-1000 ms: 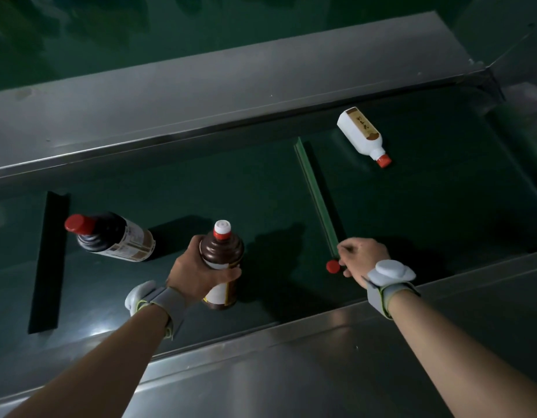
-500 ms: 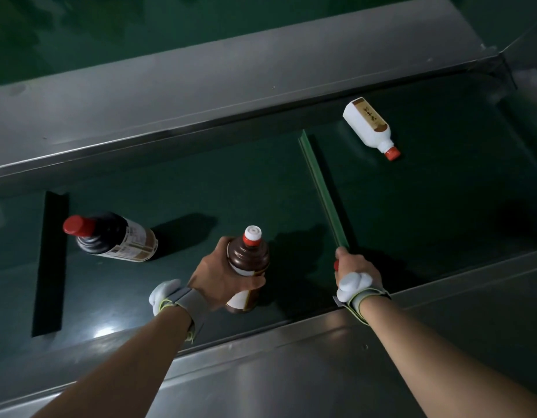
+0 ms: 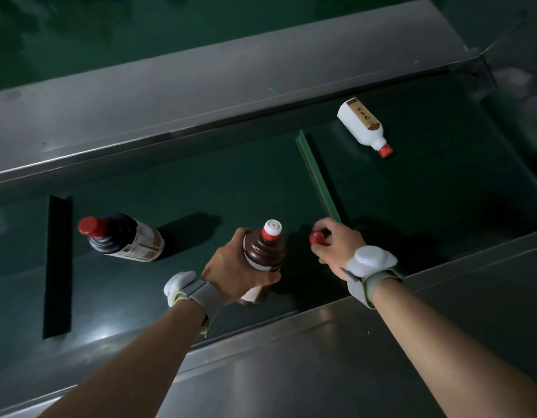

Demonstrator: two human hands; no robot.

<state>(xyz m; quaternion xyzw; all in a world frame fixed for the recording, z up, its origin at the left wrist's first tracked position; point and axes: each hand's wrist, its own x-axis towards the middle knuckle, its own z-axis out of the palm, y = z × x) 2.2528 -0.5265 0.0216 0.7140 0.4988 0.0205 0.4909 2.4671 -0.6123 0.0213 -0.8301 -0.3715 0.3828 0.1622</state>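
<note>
Just right of the gripped brown bottle point(image 3: 262, 254), moved closer now: red cap point(image 3: 316, 237), pinched by right hand point(image 3: 336, 247). Held upright, left hand point(image 3: 234, 271) curled round its middle. Ready for capping, probably

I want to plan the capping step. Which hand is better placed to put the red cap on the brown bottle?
Probably the right hand: it pinches the red cap just beside the white top of the brown bottle. The left hand grips the bottle's body.
</note>
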